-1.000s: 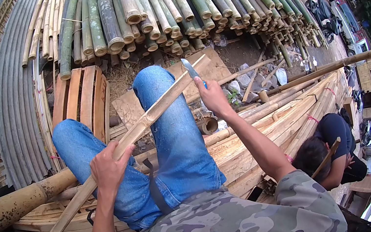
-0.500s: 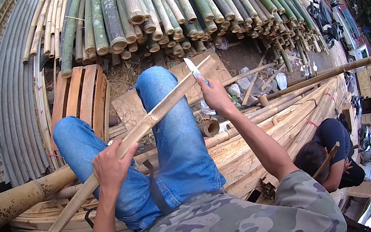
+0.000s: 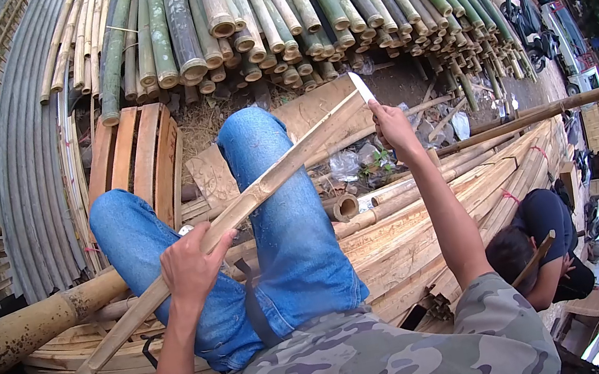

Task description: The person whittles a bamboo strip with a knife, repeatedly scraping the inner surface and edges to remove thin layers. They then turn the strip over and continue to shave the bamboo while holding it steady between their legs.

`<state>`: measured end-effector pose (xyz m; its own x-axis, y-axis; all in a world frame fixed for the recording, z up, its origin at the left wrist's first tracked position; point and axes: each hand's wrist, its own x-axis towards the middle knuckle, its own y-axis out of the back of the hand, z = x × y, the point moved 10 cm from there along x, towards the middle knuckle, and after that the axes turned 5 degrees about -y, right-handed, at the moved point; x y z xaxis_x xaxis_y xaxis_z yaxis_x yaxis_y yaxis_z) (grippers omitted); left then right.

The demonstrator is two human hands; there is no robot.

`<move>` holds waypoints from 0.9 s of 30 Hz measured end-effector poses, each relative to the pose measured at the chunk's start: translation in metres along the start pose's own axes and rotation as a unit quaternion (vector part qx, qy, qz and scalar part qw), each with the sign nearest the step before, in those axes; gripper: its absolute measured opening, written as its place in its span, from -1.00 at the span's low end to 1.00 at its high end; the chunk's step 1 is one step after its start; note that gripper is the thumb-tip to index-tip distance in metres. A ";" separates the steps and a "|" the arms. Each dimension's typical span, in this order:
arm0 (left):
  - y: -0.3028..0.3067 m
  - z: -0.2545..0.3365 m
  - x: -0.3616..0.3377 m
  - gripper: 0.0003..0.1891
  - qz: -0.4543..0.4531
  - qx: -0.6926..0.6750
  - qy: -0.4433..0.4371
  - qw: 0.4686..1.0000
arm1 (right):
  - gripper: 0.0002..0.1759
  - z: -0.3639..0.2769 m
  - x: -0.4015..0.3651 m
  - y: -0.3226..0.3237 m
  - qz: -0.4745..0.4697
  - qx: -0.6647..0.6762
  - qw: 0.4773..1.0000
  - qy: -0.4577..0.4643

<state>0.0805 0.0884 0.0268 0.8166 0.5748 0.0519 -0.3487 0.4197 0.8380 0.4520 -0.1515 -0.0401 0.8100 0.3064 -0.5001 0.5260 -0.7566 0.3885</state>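
A long split bamboo strip lies slantwise across my raised knee, its pale inner face up. My left hand is closed around its lower middle, and the tail end runs down to the left. In my right hand is a knife, fingers wrapped round the handle, which is mostly hidden. Its pale blade points up and touches or nearly touches the strip's far end, where a thin sliver stands along the edge.
Stacked bamboo poles fill the ground ahead. A wooden crate stands left of my knees; a thick bamboo pole lies beside my leg. Bundled split strips extend to the right, where another person sits bent over.
My right hand and the knife have moved right and slightly out along the strip to its far tip. My left hand has shifted slightly to the right, still gripping the strip.
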 end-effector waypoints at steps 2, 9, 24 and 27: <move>-0.008 0.004 0.005 -0.52 0.000 -0.010 0.006 1.000 | -0.46 0.003 0.008 0.008 0.036 -0.004 0.999 0.023; -0.037 0.036 0.040 -0.46 -0.057 -0.008 0.006 0.998 | -0.38 -0.011 0.024 0.016 0.104 -0.057 0.990 0.078; -0.034 0.031 0.034 -0.49 -0.006 0.002 -0.026 1.000 | -0.46 0.008 -0.011 -0.035 0.009 0.054 0.998 -0.007; -0.035 0.031 0.035 -0.49 -0.008 0.003 -0.030 1.000 | -0.48 0.016 -0.014 -0.038 0.011 0.055 0.998 -0.026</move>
<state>0.1350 0.0723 0.0163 0.8478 0.5255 0.0713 -0.3336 0.4239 0.8421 0.4169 -0.1362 -0.0604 0.8053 0.2610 -0.5323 0.4744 -0.8222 0.3145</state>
